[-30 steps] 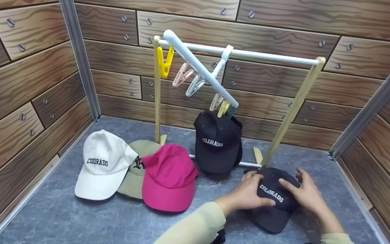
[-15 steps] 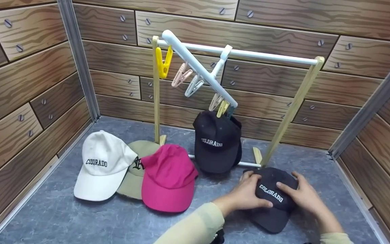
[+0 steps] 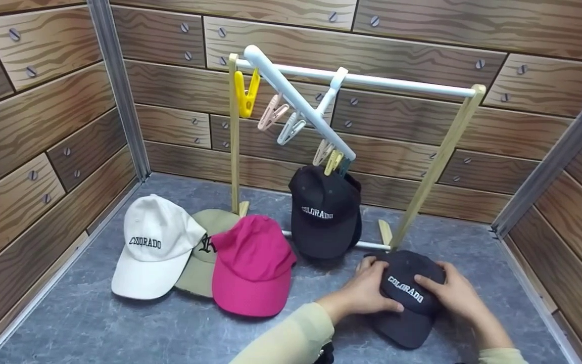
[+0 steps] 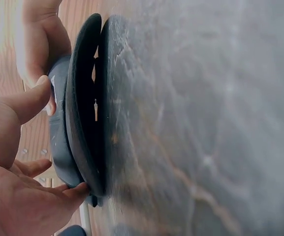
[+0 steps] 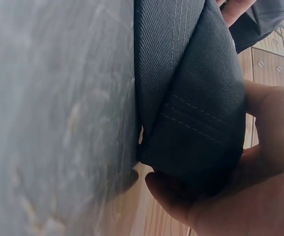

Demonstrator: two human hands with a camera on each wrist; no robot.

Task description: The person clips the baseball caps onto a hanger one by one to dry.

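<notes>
A black baseball cap (image 3: 406,273) with white COLORADO lettering sits on the grey table, its brim toward me. My left hand (image 3: 367,288) holds its left side, thumb across the front above the brim. On the right side my right hand (image 3: 452,290) grips the crown, thumb on top near the lettering. The left wrist view shows the brim (image 4: 85,113) slightly above the table, with left fingertips (image 4: 78,189) at its edge. In the right wrist view, right fingers (image 5: 173,196) curl around the cap's edge; part of them is hidden by shadow.
Behind stands a rack with a white top bar (image 3: 402,85). A clip hanger (image 3: 301,103) hangs from it, with another black COLORADO cap (image 3: 324,217) clipped on. To the left lie a white cap (image 3: 152,253), an olive cap (image 3: 202,275) and a pink cap (image 3: 253,268).
The right fingers have come down closer against the cap's side. The left thumb has shifted slightly left. The cap stays in place.
</notes>
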